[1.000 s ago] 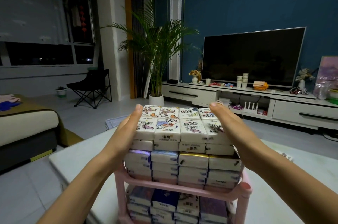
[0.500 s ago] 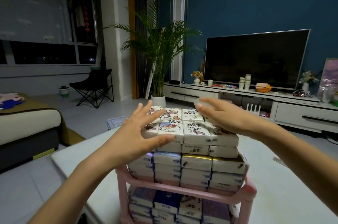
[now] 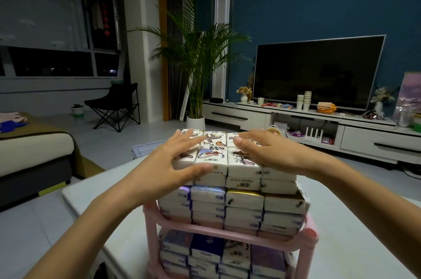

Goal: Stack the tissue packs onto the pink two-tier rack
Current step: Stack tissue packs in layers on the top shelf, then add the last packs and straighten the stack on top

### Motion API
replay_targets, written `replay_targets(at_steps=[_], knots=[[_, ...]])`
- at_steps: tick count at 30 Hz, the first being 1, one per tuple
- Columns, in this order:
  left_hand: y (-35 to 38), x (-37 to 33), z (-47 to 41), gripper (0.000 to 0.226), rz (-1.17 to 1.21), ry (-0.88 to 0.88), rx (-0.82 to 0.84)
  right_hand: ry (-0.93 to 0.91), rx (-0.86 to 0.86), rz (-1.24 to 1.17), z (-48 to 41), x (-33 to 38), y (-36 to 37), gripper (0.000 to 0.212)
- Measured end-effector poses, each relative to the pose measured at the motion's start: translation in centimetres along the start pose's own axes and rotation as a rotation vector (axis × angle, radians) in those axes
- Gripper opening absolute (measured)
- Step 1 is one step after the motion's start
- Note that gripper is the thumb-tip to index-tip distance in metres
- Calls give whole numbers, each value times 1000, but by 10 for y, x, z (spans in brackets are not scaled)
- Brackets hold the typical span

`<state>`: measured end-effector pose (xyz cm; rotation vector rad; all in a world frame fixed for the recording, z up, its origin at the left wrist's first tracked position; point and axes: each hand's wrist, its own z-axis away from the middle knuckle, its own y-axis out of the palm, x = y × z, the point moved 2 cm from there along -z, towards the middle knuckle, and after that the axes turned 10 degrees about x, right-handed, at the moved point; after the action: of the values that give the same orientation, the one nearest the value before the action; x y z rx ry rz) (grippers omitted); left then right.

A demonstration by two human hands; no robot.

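Along the far side of the room, a dark blue wall (image 3: 319,0) backs a wide black television (image 3: 319,71), which stands on a long white cabinet (image 3: 239,117). A white table (image 3: 355,244) fills the near ground. A tall palm (image 3: 198,57) in a white pot rises left of the cabinet, and a black folding chair (image 3: 116,105) sits under the window.

On the table stands the pink two-tier rack (image 3: 306,248), close to the camera. The tissue packs (image 3: 243,201) fill both tiers. Dark-wrapped ones lie below, and on the upper tier they are piled several layers high, topped with white cartoon-printed packs.

The left hand (image 3: 168,169) lies over the near left corner of the top layer. Its fingers are straight and spread, and its thumb runs along the front edge. The right hand (image 3: 273,151) lies flat across the right side of the top, fingers extended and pointing left. Neither hand curls round a pack.

Stacked paper cups (image 3: 304,101) stand on the cabinet below the television.
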<state>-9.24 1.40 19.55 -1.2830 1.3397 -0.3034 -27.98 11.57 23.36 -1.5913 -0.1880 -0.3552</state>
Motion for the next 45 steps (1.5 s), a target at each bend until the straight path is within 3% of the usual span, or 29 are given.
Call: replay_targets(at_steps=[3,7,10,12,14,16,18,20,24,29,35,45], knots=[[-7,3,6,84,173,-30,-144,-28,-166,-280,10,-8,-9,55],[-8,35,9,81,530,-197,-319,134,-351,-590,20,-46,1,46],[1,68,3,106,855,-442,-134,279,-301,-779,25,-67,27,49],[7,84,-1,129,1004,-534,14,355,-222,-917,27,-76,40,64],[9,93,-8,137,1086,-568,73,436,-144,-1007,26,-84,48,81],[13,93,-13,129,1136,-588,88,476,-76,-1059,24,-89,55,87],[18,92,-18,110,1132,-596,92,425,-49,-1152,23,-92,59,69],[20,95,-21,107,1126,-611,91,372,-45,-1217,22,-96,62,53],[17,87,-18,111,1202,-639,91,374,-71,-1209,21,-98,64,55],[14,73,-13,76,1282,-730,65,437,-133,-1274,17,-92,67,49],[9,60,-4,82,1306,-817,19,453,-164,-1322,12,-88,66,44],[-15,88,18,85,1383,-867,-54,475,-70,-1341,-18,-61,66,49]])
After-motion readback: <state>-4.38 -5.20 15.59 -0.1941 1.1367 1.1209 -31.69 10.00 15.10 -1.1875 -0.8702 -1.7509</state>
